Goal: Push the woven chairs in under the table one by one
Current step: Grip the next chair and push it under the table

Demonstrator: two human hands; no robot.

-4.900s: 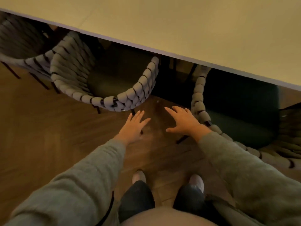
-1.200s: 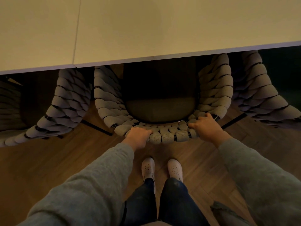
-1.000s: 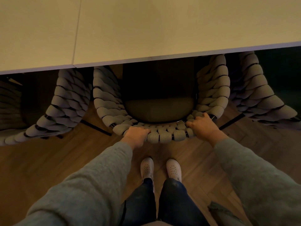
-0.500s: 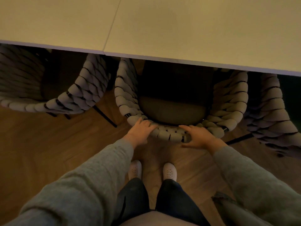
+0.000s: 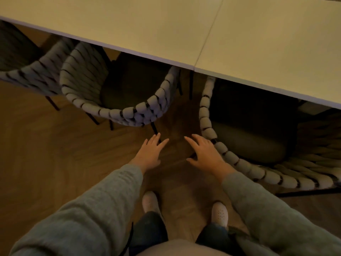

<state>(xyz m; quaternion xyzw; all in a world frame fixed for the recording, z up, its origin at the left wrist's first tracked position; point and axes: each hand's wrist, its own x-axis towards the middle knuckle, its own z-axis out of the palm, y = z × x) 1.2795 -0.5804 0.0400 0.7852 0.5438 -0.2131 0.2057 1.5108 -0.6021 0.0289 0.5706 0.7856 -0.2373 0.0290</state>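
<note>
A grey woven chair stands tucked partly under the pale table, just ahead and left of my hands. Another woven chair at the right sticks farther out from the table edge, its dark seat cushion showing. My left hand hovers open over the floor, below the left chair's back and not touching it. My right hand is open with fingers spread, close beside the right chair's woven rim. A third woven chair is at the far left, partly cut off.
Wooden herringbone floor lies to my left. My two white shoes stand apart below my hands. Thin black chair legs jut out near the floor at the right. A seam joins two table tops.
Both hands have let go of the chair back they held. The view has shifted right along the table, so that chair now sits at the left and another chair is at the right.
</note>
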